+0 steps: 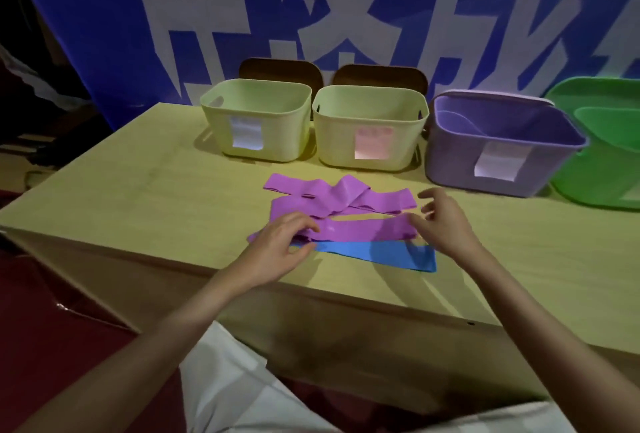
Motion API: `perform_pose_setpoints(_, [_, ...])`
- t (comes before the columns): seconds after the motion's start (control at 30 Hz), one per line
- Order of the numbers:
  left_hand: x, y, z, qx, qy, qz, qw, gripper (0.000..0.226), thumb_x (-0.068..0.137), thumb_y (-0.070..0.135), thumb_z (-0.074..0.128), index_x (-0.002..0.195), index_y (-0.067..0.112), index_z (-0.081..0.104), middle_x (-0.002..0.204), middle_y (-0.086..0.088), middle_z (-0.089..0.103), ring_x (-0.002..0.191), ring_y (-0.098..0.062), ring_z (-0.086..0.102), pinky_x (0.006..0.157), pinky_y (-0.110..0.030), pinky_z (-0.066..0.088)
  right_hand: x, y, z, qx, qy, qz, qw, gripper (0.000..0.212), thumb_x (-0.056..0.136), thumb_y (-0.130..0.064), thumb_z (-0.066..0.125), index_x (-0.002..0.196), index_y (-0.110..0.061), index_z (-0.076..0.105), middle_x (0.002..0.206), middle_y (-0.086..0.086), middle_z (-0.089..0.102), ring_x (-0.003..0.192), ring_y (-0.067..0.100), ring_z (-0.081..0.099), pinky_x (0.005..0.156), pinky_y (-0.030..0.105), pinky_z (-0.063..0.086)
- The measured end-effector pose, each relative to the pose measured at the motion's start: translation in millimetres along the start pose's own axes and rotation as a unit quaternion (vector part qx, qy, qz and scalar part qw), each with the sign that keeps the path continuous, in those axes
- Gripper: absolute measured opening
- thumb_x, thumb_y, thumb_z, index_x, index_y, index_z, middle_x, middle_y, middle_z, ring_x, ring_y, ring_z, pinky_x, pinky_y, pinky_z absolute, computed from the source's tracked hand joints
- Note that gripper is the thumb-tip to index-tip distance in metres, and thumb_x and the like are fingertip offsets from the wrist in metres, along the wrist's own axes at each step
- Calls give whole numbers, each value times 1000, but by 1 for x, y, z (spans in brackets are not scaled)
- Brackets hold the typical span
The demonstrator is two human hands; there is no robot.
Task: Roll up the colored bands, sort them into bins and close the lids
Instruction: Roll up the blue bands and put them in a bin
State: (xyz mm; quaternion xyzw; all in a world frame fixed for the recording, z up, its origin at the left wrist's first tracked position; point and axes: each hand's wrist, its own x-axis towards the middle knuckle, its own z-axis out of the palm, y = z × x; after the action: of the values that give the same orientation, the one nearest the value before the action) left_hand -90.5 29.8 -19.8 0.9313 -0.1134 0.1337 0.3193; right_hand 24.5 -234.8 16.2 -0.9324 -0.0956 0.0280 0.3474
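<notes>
Several purple bands (341, 198) lie crossed in a loose pile on the wooden table (138, 190), with a blue band (381, 252) flat under their near edge. My left hand (282, 242) pinches the left end of the nearest purple band (363, 229) with curled fingers. My right hand (438, 221) hovers at that band's right end, fingers spread and relaxed, thumb touching it. Behind stand two open pale yellow bins (256, 100) (369, 100), an open purple bin (502, 152) and a green bin (602, 155), the first three with paper labels.
Two dark brown lids (280, 67) (381, 74) lean behind the yellow bins. A purple lid (453, 121) stands inside the purple bin and a green lid (606, 121) in the green one. A blue and white banner hangs behind. The table's front edge is close to me.
</notes>
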Motion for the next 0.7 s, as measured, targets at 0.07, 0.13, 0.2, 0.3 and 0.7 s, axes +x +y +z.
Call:
perform_pose_setpoints(0.07, [2, 8, 12, -21, 5, -5, 1000, 22, 86, 25, 60, 103, 13, 63, 101, 2, 63, 92, -4, 59, 82, -19, 47, -9, 18, -1, -99, -42, 63, 992, 54, 87, -32, 67, 127, -4, 44, 121, 24, 53, 111, 38, 53, 88, 39, 42])
perform_pose_setpoints(0.13, [5, 16, 21, -33, -2, -12, 999, 21, 85, 23, 60, 104, 13, 63, 103, 1, 62, 96, -4, 60, 86, -22, 48, -18, 27, -1, -141, -92, 101, 981, 53, 89, -33, 64, 123, 0, 40, 124, 24, 51, 114, 39, 51, 84, 36, 41])
perform_pose_setpoints(0.2, [11, 20, 28, -29, -14, -13, 999, 21, 86, 24, 60, 105, 14, 62, 103, 4, 61, 98, -8, 59, 88, -31, 50, -23, 28, 2, -140, -101, 102, 980, 49, 90, -28, 63, 120, 2, 38, 120, 21, 55, 111, 37, 55, 77, 34, 40])
perform_pose_setpoints(0.3, [23, 25, 33, -28, -27, -18, 999, 23, 89, 21, 64, 111, 15, 61, 107, 6, 60, 100, -10, 60, 89, -39, 51, -22, 29, 6, -111, -70, 71, 989, 39, 89, -17, 63, 116, 0, 40, 105, 17, 60, 98, 35, 58, 70, 33, 39])
perform_pose_setpoints(0.7, [41, 21, 38, -81, 15, -58, 995, 68, 76, 27, 80, 133, 13, 46, 128, 0, 55, 113, -9, 55, 97, -17, 43, 10, -63, -30, 555, -150, 31, 818, 14, 92, 8, 49, 92, -3, 58, 64, 7, 42, 53, 12, 40, 65, 24, 56])
